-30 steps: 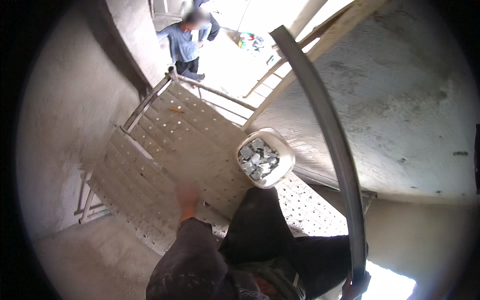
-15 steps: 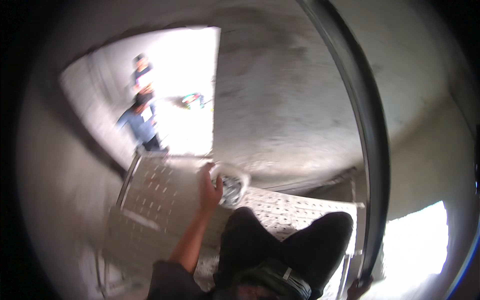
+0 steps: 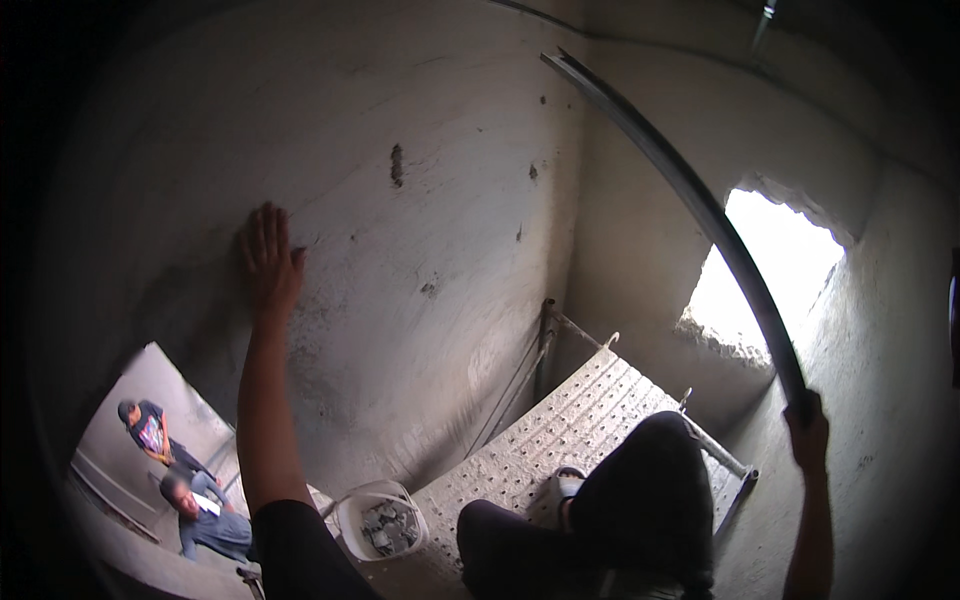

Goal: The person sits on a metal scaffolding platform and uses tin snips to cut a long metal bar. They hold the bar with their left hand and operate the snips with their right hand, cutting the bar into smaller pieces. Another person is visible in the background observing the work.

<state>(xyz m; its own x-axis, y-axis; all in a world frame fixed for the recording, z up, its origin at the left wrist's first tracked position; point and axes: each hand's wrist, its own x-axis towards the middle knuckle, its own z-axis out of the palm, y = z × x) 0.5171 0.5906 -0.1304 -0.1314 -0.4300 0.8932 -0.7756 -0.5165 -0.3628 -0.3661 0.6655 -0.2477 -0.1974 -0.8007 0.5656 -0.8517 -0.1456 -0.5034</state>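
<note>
My left hand (image 3: 268, 258) is raised with fingers spread, palm flat against the rough grey plastered wall (image 3: 430, 180). My right hand (image 3: 808, 432) is closed around the lower end of a long dark straight bar (image 3: 690, 200) that rises up and to the left across the wall corner. My knees in dark trousers (image 3: 640, 500) are bent over a perforated metal scaffold platform (image 3: 560, 435).
A white bucket (image 3: 380, 520) with grey lumps stands on the platform by my left knee. Two other people (image 3: 180, 470) are below at lower left. A bright ragged opening (image 3: 765, 275) breaks the right wall. Scaffold rails (image 3: 545, 340) stand at the corner.
The view has swung up toward the wall corner. My left hand left the bucket and went up flat onto the wall. My right hand still grips the long bar.
</note>
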